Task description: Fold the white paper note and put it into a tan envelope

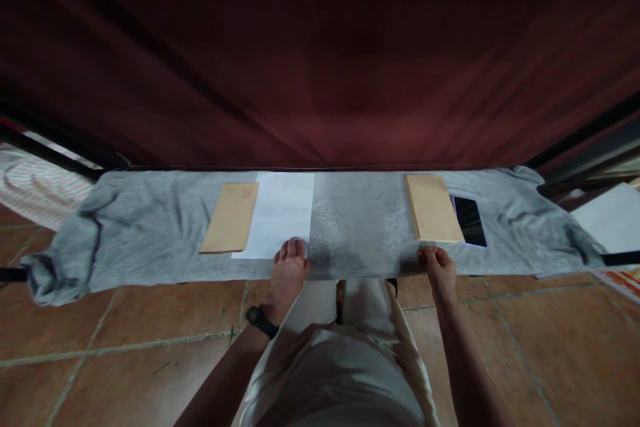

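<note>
My left hand [290,265] lies flat, fingers stretched out, over the near right corner of a white sheet of paper [285,210]. A brown envelope [231,217] overlaps the left side of that sheet. On the right, a thicker stack of brown envelopes [434,208] lies on the grey cloth [360,213]. Just in front of the stack's near edge is my right hand [438,265], its fingers curled together in a pinch. What the pinch holds, if anything, is too small to make out. A dark watch is on my left wrist.
A phone [469,220] with a dark screen lies against the right side of the stack. Dark red fabric [320,80] hangs behind the cloth-covered surface. Dark bars [590,127] stand at both sides. Below is a tiled floor [150,327].
</note>
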Available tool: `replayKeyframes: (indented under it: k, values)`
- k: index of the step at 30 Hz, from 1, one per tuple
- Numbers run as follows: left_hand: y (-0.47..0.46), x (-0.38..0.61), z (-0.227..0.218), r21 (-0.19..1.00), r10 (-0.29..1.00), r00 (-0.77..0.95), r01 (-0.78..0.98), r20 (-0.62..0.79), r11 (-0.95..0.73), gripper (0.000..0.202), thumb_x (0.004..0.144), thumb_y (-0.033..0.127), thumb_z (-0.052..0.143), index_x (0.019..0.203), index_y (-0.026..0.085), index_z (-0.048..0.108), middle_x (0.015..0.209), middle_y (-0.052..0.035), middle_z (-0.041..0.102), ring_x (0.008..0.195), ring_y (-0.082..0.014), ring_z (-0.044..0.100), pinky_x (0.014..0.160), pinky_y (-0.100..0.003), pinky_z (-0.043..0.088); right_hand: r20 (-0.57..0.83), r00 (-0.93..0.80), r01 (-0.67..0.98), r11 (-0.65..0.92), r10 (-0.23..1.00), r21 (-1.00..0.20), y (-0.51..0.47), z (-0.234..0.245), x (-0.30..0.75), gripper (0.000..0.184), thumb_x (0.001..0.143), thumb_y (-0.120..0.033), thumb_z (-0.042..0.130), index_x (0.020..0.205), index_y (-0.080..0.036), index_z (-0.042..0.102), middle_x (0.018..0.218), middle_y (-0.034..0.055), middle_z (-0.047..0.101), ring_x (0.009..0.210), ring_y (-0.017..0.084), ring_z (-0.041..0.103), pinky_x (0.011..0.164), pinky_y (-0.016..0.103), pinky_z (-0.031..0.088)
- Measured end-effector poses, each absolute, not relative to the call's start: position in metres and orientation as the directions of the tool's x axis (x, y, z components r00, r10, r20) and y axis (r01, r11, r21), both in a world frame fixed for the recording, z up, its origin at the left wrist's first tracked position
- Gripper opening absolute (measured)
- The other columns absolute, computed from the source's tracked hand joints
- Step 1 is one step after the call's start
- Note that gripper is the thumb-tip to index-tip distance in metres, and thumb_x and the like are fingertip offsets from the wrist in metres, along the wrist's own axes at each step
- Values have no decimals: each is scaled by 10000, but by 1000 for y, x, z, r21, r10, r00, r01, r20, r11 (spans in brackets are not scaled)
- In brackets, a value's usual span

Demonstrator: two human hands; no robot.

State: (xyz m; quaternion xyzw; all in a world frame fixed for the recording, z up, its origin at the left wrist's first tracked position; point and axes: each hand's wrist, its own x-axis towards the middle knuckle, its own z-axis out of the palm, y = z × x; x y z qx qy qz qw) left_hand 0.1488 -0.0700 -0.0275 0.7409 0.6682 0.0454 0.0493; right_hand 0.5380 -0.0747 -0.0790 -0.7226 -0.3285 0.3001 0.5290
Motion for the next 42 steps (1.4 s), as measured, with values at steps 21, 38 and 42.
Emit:
replayKeyframes:
  k: [21,38,42]
  values:
    - [-82,260,-10,204,826,563,810,-10,-550,205,921,86,544,1099,142,628,1079,-131,680,1024,-264,633,871,-387,486,-58,410,263,-179,910,-948,-75,-67,504,276,811,-498,653,854,-232,710,830,54,753,836,244,682,834,371,524]
    - [-105,282,-23,250,747,644,705,169,-664,178,971,258,573,1110,177,648,1163,-98,697,1145,-239,623,989,-387,488,-296,166,-20,-297,941,-955,-3,-55,428,333,601,-439,785,805,-182,730,733,2,718,697,186,631,650,282,484]
    - [-82,243,-25,521,892,330,726,309,-449,307,963,354,587,1226,204,638,1367,-113,636,1291,-272,554,1110,-470,429,-359,158,-139,-339,920,-930,0,-61,429,327,581,-441,783,778,-192,706,700,-8,700,663,180,628,640,287,479]
